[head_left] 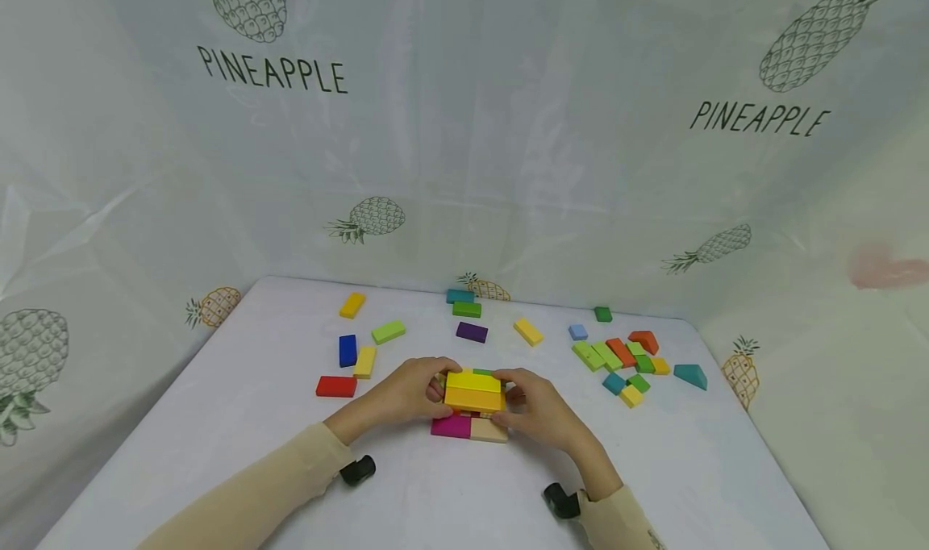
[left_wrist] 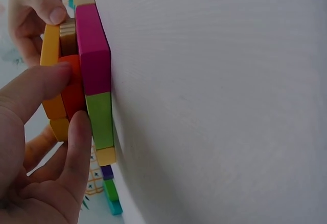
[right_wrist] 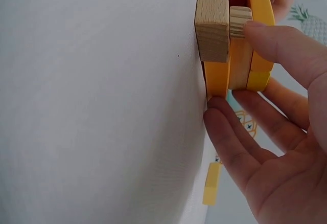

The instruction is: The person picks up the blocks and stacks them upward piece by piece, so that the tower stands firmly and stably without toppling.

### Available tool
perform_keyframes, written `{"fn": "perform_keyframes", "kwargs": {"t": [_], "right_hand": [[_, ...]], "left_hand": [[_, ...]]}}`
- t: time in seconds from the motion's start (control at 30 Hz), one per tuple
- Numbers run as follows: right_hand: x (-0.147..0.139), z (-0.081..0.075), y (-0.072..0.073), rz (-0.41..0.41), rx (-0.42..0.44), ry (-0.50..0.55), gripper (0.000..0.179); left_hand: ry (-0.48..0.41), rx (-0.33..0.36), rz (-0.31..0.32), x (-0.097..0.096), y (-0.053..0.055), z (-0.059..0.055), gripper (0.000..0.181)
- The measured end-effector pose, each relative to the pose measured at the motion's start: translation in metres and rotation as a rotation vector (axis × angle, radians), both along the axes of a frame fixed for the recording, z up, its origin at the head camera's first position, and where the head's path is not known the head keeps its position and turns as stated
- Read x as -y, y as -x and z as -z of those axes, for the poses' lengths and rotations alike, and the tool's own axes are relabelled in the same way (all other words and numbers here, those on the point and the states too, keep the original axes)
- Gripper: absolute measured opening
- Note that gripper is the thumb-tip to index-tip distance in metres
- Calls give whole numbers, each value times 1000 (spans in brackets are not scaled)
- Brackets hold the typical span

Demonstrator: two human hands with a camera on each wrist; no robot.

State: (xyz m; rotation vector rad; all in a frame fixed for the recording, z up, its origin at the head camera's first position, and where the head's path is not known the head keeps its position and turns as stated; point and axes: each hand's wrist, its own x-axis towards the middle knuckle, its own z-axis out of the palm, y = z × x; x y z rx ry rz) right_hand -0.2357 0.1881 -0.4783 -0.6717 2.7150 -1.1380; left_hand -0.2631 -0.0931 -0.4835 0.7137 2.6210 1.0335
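In the head view, a low stack of wooden blocks stands on the table with both hands at its sides. Yellow (head_left: 473, 382) and orange (head_left: 473, 400) blocks lie on top; a magenta block (head_left: 452, 427) and a plain wood block (head_left: 489, 430) form the front base. My left hand (head_left: 417, 390) grips the stack's left side, its thumb across a red block (left_wrist: 75, 88) in the left wrist view. From the right, my right hand (head_left: 540, 405) grips the stack, thumb on a striped wood-grain block (right_wrist: 240, 17) in the right wrist view. Its other fingers reach around behind.
Loose blocks lie left, including a red block (head_left: 336, 386) and a blue block (head_left: 347, 351). A purple block (head_left: 472, 332) lies behind the stack. Toward the right is a cluster with a teal triangular block (head_left: 690, 376). A pineapple-print sheet (head_left: 464, 147) hangs behind the table.
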Motion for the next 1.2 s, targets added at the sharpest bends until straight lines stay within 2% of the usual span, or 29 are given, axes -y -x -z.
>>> {"fn": "perform_keyframes", "kwargs": {"t": [0.23, 0.4, 0.5, 0.57, 0.7, 0.77, 0.93, 1.2], "right_hand": [[0, 0, 1, -11, -6, -5, 62], [-9, -7, 11, -75, 37, -15, 65], [-21, -12, 25, -61, 42, 13, 62], [-27, -14, 39, -21, -8, 13, 57], [-35, -14, 70, 72, -167, -104, 50], [-38, -10, 84, 108, -203, -177, 49], [-43, 0, 105, 153, -167, -259, 49], [-47, 6, 119, 153, -158, -342, 55]], "left_hand": [[9, -3, -1, 1, -1, -2, 64], [15, 1, -9, 3, 1, 0, 64], [5, -1, 0, 3, 1, 0, 64], [3, -5, 2, 3, 1, -1, 64], [13, -6, -13, 4, 0, 0, 65], [13, -5, -12, 5, -1, 0, 65], [8, -13, 2, 3, 0, 2, 65], [22, -23, 2, 0, 1, -1, 65]]}}
